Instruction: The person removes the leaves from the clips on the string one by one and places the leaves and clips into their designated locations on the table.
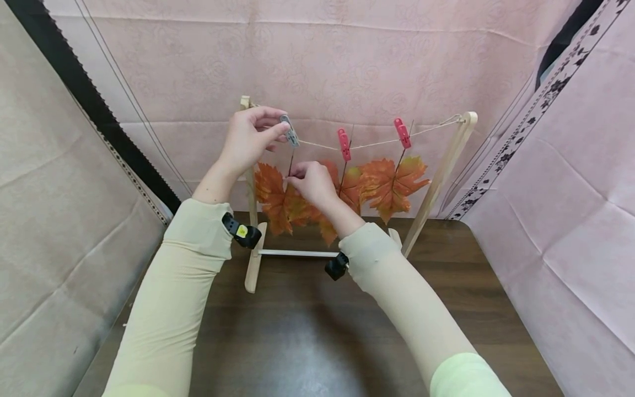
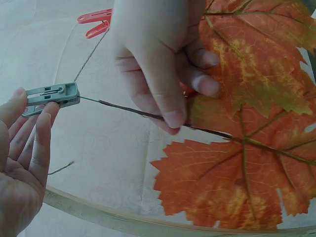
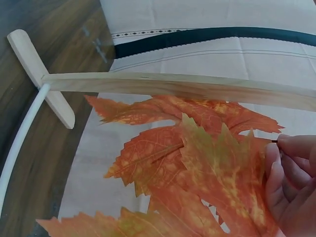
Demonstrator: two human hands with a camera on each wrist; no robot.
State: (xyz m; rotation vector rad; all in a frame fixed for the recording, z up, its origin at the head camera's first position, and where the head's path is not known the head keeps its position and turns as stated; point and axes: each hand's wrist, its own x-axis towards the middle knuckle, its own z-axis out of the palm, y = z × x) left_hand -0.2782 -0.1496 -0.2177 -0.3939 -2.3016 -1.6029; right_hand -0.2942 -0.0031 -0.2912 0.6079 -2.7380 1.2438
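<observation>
My left hand [image 1: 248, 138] grips a grey-blue clothespin [image 1: 290, 131] at the left part of the string, near the left post. In the left wrist view the clothespin's jaw end meets the thin tip of a leaf stem [image 2: 128, 108]. My right hand [image 1: 315, 182] pinches that stem lower down, just above the blade of an orange artificial maple leaf [image 2: 217, 182]. In the right wrist view the fingertips [image 3: 274, 153] of the right hand press together on the stem, beside several overlapping orange leaves [image 3: 153, 158].
Two red clothespins, one mid-string [image 1: 344, 144] and one farther right [image 1: 403, 134], hold leaves on the string [image 1: 377, 144]. The string spans two wooden posts, the right one [image 1: 439, 182] leaning outward. A white rod [image 1: 297, 253] joins their feet above the brown table [image 1: 278, 342]. Pink cloth [image 1: 317, 66] hangs behind.
</observation>
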